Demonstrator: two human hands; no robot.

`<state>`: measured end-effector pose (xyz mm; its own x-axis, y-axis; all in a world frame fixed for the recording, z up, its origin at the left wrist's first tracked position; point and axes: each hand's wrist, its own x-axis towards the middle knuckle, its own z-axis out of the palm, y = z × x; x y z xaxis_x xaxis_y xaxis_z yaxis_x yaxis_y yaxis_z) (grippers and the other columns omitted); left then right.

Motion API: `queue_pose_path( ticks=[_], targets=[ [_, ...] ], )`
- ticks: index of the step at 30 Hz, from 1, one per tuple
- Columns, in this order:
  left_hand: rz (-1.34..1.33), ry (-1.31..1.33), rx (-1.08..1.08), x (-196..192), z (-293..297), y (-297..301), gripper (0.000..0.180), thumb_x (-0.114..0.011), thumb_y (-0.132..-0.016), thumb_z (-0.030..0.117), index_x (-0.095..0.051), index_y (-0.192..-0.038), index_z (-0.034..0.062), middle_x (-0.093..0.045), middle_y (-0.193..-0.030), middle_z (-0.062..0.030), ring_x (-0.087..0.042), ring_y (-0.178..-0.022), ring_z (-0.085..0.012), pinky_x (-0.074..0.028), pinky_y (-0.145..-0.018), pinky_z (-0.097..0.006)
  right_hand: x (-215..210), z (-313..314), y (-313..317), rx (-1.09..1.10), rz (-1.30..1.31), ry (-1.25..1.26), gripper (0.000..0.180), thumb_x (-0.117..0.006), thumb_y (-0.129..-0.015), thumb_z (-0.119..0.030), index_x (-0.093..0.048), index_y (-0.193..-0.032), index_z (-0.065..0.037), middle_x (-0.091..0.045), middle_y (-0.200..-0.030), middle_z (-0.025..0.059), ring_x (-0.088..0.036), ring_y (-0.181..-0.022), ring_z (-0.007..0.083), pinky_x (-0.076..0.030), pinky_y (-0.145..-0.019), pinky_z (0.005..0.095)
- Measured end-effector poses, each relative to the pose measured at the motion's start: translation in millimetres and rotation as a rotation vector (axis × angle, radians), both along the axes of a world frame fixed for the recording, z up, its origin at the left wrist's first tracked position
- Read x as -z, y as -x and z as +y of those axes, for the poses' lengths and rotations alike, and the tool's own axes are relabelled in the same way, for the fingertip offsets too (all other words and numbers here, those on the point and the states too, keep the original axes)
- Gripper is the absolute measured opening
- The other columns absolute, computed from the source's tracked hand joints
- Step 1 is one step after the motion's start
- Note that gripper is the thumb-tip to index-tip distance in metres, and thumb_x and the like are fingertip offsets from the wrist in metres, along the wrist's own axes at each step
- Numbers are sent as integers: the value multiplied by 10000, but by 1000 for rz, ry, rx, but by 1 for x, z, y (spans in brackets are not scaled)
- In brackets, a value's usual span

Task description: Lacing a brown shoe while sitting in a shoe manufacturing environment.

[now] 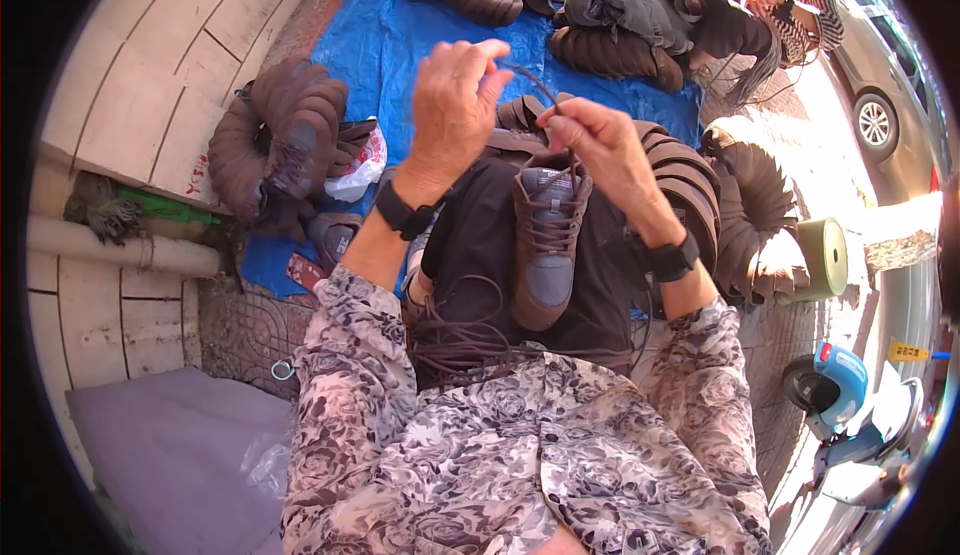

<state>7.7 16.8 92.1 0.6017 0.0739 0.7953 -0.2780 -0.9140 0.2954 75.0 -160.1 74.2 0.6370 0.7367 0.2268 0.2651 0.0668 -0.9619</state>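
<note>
A grey and brown lace-up shoe rests on my lap between my thighs, its toe toward me. A dark brown shoelace runs through its upper eyelets and is drawn up above the tongue. My right hand pinches the lace just over the shoe's opening. Up and to the left, my left hand has its fingers closed at the lace's other stretch; its exact grip is partly hidden by the fingers. A loose bundle of brown shoelaces lies across my lap, close to my waist.
Curved stacks of nested brown shoe pieces sit left, with more at right. Beneath is a blue tarp. Another person sits at the far right. A green roll, a blue scooter and a parked car stand right.
</note>
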Motion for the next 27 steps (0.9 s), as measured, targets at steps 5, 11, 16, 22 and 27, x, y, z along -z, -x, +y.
queue_pose_path(
  ticks=[5, 11, 16, 22, 27],
  targets=[
    [610, 55, 109, 85, -25, -13, 423, -649, -766, 372, -610, -1060, 70, -567, -958, -136, -563, -867, -287, -446, -771, -407, -18, -12, -17, 77, -133, -43, 161, -567, -896, -154, -642, -883, -12, -560, -674, -31, -462, -633, 21, -372, -552, 186],
    [654, 19, 60, 103, -49, -15, 254, -639, -775, 307, -668, -811, 58, -585, -852, -110, -562, -864, -279, -441, -759, -402, -30, -12, -20, 231, -368, -7, 150, -616, -855, -126, -633, -878, 21, -545, -712, 5, -446, -628, 39, -354, -537, 203],
    [476, 1138, 341, 100, -32, -12, 179, -562, -882, 207, -623, -857, 40, -625, -758, -31, -576, -678, -121, -458, -647, -260, -39, 0, -12, 272, -332, -36, 127, -623, -841, -93, -644, -899, 17, -507, -722, 9, -428, -619, 44, -347, -532, 210],
    [262, 1380, 444, 42, -27, 2, 183, -526, -923, 180, -603, -924, 14, -627, -776, -45, -577, -694, -102, -472, -671, -240, -34, 17, -7, 197, -70, -83, 112, -603, -859, -85, -645, -891, 14, -527, -676, -15, -462, -562, 32, -375, -499, 191],
    [271, 1098, 306, 8, -36, 14, 189, -530, -919, 162, -627, -924, 1, -640, -781, -36, -571, -696, -82, -461, -646, -221, -35, 25, -5, 115, -22, -112, 118, -593, -862, -65, -633, -931, 22, -534, -669, -22, -469, -567, 37, -379, -500, 190]
  ],
)
